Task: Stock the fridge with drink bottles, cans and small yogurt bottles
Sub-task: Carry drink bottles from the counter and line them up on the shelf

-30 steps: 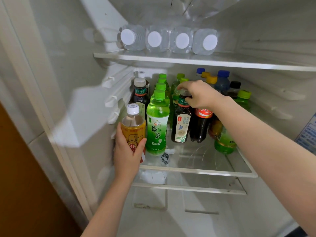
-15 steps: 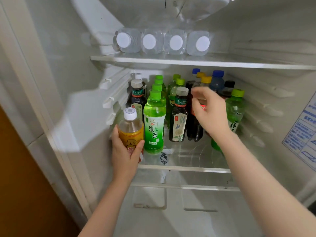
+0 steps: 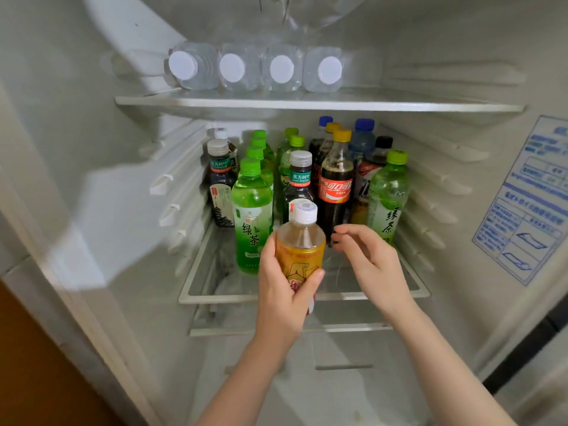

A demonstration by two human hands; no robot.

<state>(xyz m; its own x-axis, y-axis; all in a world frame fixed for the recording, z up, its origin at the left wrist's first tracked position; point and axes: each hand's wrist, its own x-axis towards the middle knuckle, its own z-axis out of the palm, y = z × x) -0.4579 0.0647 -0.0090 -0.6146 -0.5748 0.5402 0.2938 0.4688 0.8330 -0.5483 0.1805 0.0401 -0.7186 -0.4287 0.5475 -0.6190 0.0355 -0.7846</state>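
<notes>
From the head camera, the left hand (image 3: 285, 290) grips the yellow-labelled bottle (image 3: 299, 241) round its lower body, thumb on one side and fingers wrapped across the label, holding it upright above the front rim of the glass shelf (image 3: 215, 298). The right hand (image 3: 372, 265) hovers just beside it with loose, spread fingers, holding nothing. Beyond both hands stand the green tea bottle (image 3: 253, 216), the cola bottle (image 3: 336, 186) and other drinks; well above them lie the water bottles (image 3: 233, 69). The bottle looks full, so likely moderately heavy, with stiff plastic walls and a smooth film label that may slip. A mid-body grip seems the safest hold.
</notes>
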